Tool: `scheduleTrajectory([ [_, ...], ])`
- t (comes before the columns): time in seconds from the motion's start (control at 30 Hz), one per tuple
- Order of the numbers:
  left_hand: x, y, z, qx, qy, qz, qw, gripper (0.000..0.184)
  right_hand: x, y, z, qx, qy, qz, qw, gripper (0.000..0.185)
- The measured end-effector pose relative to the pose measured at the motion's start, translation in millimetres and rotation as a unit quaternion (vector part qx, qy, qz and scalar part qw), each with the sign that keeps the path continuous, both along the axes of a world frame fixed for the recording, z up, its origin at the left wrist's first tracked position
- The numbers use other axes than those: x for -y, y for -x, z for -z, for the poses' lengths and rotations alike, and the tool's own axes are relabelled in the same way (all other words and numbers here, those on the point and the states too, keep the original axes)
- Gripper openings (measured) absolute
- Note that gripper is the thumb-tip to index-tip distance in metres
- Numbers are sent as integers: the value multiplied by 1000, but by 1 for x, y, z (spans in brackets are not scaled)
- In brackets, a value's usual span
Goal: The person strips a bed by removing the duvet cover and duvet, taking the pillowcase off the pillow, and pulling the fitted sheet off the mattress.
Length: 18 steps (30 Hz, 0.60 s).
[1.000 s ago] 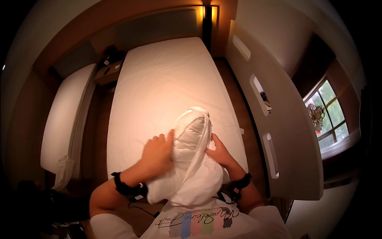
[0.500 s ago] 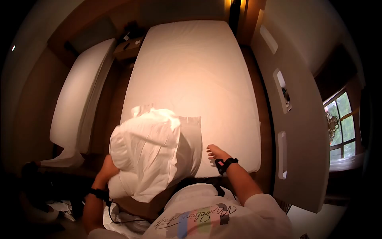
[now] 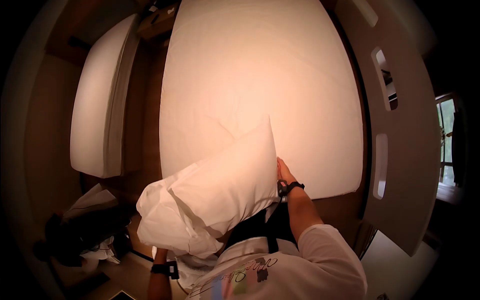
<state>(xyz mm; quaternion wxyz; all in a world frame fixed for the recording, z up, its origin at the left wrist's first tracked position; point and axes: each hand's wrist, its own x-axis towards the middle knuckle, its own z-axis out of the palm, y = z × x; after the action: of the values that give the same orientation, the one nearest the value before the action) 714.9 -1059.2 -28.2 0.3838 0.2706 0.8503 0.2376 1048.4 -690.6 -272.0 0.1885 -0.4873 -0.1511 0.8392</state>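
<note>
A white pillow (image 3: 230,177) in a loose white pillowcase (image 3: 167,215) slants across the near end of the bare mattress (image 3: 250,65), its pointed corner upward. My left hand is hidden behind the case's bunched lower left end; only the left wrist (image 3: 161,255) and its black band show. That end is held up off the mattress, over the bed's near edge. My right hand (image 3: 285,172) lies along the pillow's right end, fingers stretched out and touching its side.
A second, narrower mattress (image 3: 97,105) stands to the left, beyond a dark gap. At lower left a person in dark clothes (image 3: 85,230) bends over white cloth. A partition with slots (image 3: 400,125) runs along the right. A bedside table (image 3: 157,22) is at the far left.
The pillow has swung from bunched and upright to lying slantwise, its corner now to the right. My right hand has come against its end. My left hand has gone out of sight behind the case.
</note>
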Motion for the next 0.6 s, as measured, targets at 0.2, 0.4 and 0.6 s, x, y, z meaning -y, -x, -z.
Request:
scheduleTrajectory([
  [0.2,-32,26,61,52,-71,-198,976,45,-18,18,7,-99,47,61,992,54],
  [0.4,-36,62,93,105,-99,-279,949,43,-42,-43,-51,-86,20,33,996,50],
  [0.6,-64,61,193,119,-56,-268,954,41,-36,-177,-60,0,59,65,996,39],
])
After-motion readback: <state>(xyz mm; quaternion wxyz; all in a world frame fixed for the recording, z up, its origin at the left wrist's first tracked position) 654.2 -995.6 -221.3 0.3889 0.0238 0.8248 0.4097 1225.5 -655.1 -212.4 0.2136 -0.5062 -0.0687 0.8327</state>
